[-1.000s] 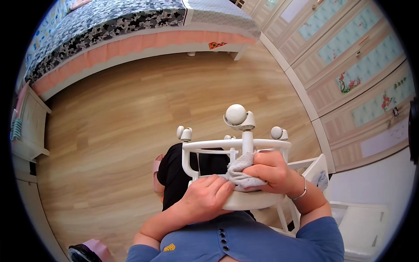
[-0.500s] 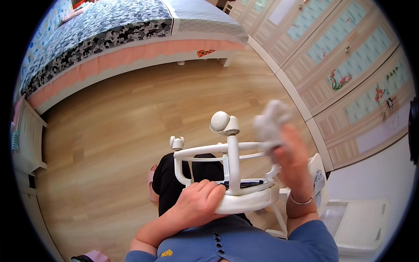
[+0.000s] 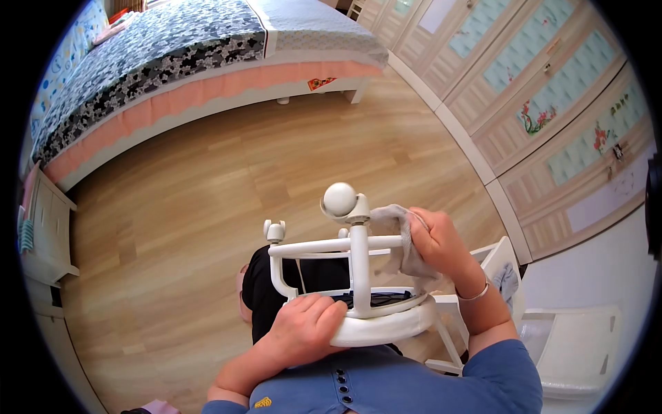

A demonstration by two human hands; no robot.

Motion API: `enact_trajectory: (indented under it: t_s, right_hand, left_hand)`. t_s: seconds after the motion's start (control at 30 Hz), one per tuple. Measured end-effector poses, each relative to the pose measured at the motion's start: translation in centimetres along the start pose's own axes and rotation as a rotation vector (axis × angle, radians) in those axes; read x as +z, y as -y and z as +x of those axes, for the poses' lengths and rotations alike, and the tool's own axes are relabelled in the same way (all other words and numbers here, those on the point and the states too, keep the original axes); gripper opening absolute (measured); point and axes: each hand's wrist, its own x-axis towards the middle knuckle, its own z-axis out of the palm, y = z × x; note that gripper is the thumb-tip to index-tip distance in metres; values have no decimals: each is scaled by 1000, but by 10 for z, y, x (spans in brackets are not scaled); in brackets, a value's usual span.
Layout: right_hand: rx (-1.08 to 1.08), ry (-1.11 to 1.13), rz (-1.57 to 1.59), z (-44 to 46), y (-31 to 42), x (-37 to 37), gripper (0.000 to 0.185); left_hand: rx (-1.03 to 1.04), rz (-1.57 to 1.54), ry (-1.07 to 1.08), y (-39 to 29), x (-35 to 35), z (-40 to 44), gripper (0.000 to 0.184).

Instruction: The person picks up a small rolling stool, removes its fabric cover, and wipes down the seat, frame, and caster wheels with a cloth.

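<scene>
- Risk: a slack left grip (image 3: 307, 326) under a push from the cloth (image 3: 405, 245) could let the stool (image 3: 360, 269) twist; the cloth's loose end might snag on the caster (image 3: 340, 200).
- The left grip curls closed over the edge of the seat (image 3: 389, 333), at the stool's seven o'clock.
- The right grip (image 3: 441, 241) folds tight on the cloth, at the stool's two o'clock.
- The stool sits upside down between both grips.
- The bed (image 3: 200, 41) lies at eleven o'clock.

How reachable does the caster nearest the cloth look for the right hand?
Probably yes: the right hand is near that caster, with only the cloth it holds showing between them.
</scene>
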Motion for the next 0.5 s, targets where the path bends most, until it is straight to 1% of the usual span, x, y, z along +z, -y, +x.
enact_trajectory:
  t_s: [0.07,0.1,0.17,0.2,0.27,0.3,0.33,0.37,0.4,0.43,0.5]
  right_hand:
    - [-203,-58,-362,-1,14,6,14]
    - [-196,-60,-357,1,23,12,14]
    - [-528,-78,-603,7,39,25,9]
    - [-520,-82,-599,8,38,27,9]
    - [-628,-11,-575,13,35,29,17]
    - [-596,39,-546,14,35,28,12]
    - [-599,42,-544,14,33,28,12]
    - [-534,24,-489,14,29,29,11]
    - [-468,4,-435,14,25,29,12]
    - [-470,0,-436,15,21,29,12]
    - [-374,-95,-318,14,11,29,20]
  left_hand:
    - [-2,-21,-4,-1,-1,-1,45]
    - [-3,-23,4,-1,-2,0,45]
    - [-4,-35,30,-2,-4,3,45]
    - [-3,-37,40,-2,-4,1,45]
    - [-18,-28,-22,0,-3,-1,44]
    - [-21,-26,-22,1,-3,-3,44]
    - [-31,-11,-6,1,-4,-4,44]
    - [-40,4,11,1,-4,-6,43]
    - [-40,6,9,1,-3,-6,43]
    - [-41,3,-11,1,-1,-5,43]
    - [-36,5,-29,3,-3,-7,43]
